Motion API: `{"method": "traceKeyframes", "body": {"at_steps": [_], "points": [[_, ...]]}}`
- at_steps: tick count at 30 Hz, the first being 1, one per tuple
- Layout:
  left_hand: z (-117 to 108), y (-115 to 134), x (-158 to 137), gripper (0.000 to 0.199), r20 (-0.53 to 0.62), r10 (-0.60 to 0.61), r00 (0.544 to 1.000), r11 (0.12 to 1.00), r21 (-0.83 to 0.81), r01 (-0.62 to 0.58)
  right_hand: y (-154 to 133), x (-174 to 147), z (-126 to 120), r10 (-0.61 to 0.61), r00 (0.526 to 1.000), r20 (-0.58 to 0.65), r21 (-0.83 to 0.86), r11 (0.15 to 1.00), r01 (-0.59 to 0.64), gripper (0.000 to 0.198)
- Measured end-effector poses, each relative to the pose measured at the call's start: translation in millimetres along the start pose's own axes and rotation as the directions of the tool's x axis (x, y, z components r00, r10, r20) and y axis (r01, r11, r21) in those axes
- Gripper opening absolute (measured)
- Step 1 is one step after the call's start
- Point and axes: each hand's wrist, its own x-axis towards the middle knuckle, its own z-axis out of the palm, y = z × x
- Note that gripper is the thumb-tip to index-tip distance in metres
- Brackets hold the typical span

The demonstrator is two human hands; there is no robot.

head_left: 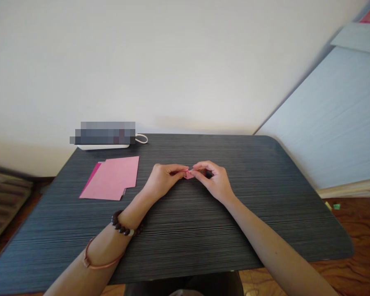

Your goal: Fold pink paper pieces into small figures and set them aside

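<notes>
A small folded piece of pink paper [189, 175] is pinched between my two hands over the middle of the dark table. My left hand [165, 179] grips its left side between thumb and fingers. On the other side, the thumb and fingertips of my right hand [214, 177] close on the paper's right edge. The fingertips cover much of it, so its exact folded shape is hard to make out. To the left of my left hand lie pink paper sheets [111, 179], overlapping, with a darker pink edge showing underneath.
The dark, wood-grained table [185, 238] has rounded corners and backs onto a pale wall [185, 65]. At its back left stands a white-based object [103, 146] with a blurred-out top and a white loop [142, 138]. A light panel [336, 107] rises at the right.
</notes>
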Motion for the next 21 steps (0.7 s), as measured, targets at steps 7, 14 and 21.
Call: {"method": "traceKeyframes", "body": {"at_steps": [7, 14, 21], "points": [[1.2, 4.1, -1.5, 0.026, 0.007, 0.045, 0.999, 0.996, -0.076, -0.044, -4.4, -0.1, -0.5, -0.020, 0.999, 0.047, 0.021, 1.000, 0.019, 0.025], [-1.8, 9.8, -0.3, 0.023, 0.027, 0.117, 0.993, 0.993, -0.022, -0.117, -7.5, 1.9, -2.4, -0.085, 0.994, 0.062, -0.052, 0.995, 0.088, 0.013], [0.2, 11.5, -1.2, 0.027, 0.029, 0.060, 0.998, 0.980, -0.193, -0.054, -7.0, 1.8, -1.1, -0.046, 0.999, 0.017, -0.030, 0.998, 0.047, 0.012]]}}
